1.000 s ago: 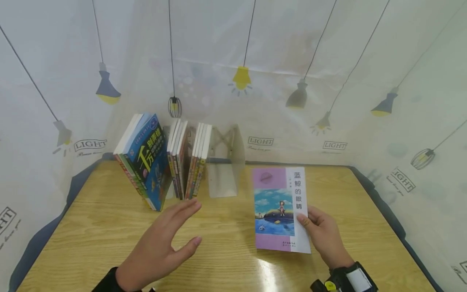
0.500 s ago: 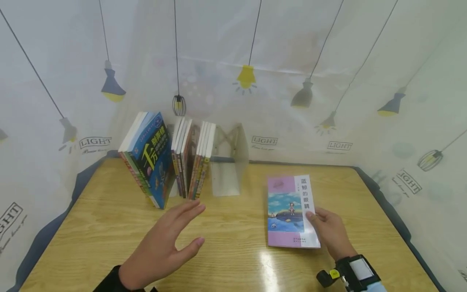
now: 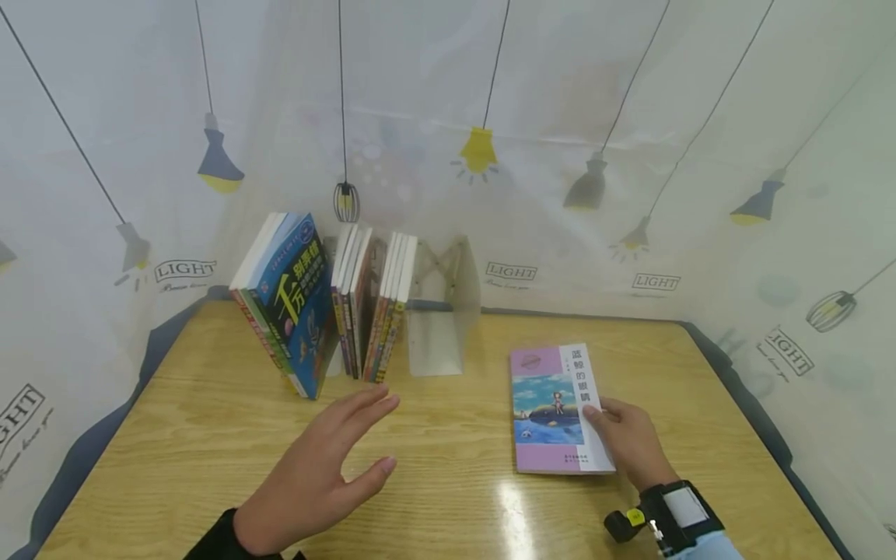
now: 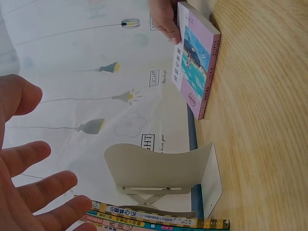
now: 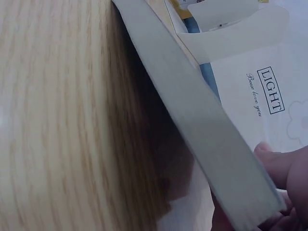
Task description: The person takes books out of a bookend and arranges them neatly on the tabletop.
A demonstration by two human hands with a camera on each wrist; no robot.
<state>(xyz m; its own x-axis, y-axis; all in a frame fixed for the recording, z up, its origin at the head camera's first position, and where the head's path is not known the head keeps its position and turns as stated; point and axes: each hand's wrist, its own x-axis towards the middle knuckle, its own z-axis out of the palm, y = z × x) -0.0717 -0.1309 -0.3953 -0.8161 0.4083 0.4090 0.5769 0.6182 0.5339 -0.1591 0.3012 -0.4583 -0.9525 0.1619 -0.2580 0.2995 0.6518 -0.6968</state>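
Observation:
A paperback book [image 3: 549, 459] with a purple and white cover and a sea picture is pinched at its right edge by my right hand [image 3: 633, 443], thumb on the cover. In the right wrist view the held side of the book [image 5: 197, 120] is raised above the table, with shadow beneath. My left hand [image 3: 315, 467] hovers over the table with fingers spread, holding nothing. Beyond it, several upright books [image 3: 388, 311] stand in a white metal bookend rack [image 3: 437, 350]. A larger blue book [image 3: 294, 311] leans at the left end of the row.
The wooden table [image 3: 420, 498] is bordered at the back and sides by a white curtain [image 3: 420, 93] printed with hanging lamps. A black wrist device [image 3: 679, 513] is strapped to the right arm.
The purple book, in my right hand, has shifted a little to the right and come down lower. My left hand holds nearly the same pose. The head view has shifted slightly.

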